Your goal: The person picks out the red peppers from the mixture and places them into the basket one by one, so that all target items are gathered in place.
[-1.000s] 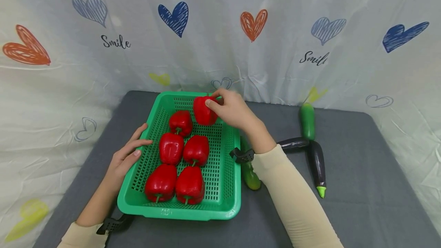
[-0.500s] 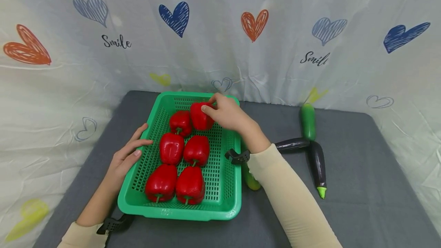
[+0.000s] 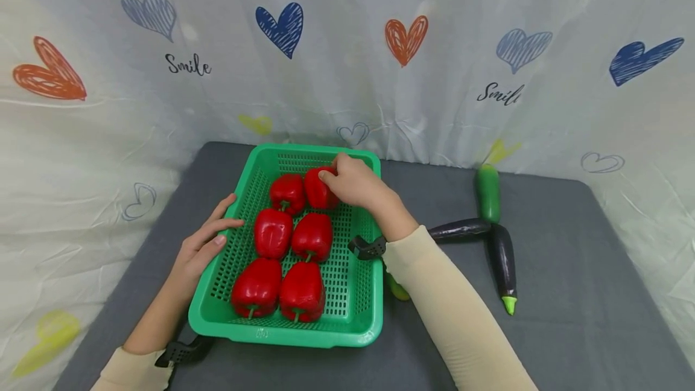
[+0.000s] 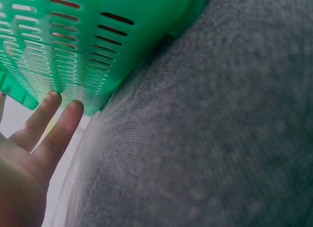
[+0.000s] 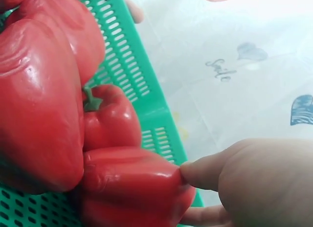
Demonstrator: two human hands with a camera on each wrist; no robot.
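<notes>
In the head view, my right hand (image 3: 355, 183) pinches a red bell pepper (image 3: 319, 189) at the back of the green basket (image 3: 288, 335). The right wrist view shows the thumb and a finger at one end of that bell pepper (image 5: 132, 188), which lies against a neighbouring bell pepper (image 5: 112, 122). Several other red bell peppers fill the basket's left and middle, among them one at the front (image 3: 302, 293). My left hand (image 3: 198, 252) rests at the basket's left rim. Its fingers are fairly straight against the outer wall in the left wrist view, where the hand (image 4: 36, 158) is partly cut off.
Right of the basket, a green zucchini-like vegetable (image 3: 488, 193) and two eggplants (image 3: 502, 261) lie end to end on the grey cloth (image 3: 564, 270). Another green vegetable (image 3: 398, 288) is mostly hidden under my right forearm. A white curtain with printed hearts (image 3: 336, 89) stands behind.
My right hand has lowered the bell pepper into the basket's back part, beside the back-left one. The left hand has stayed at the rim. The whole head view has shifted slightly.
</notes>
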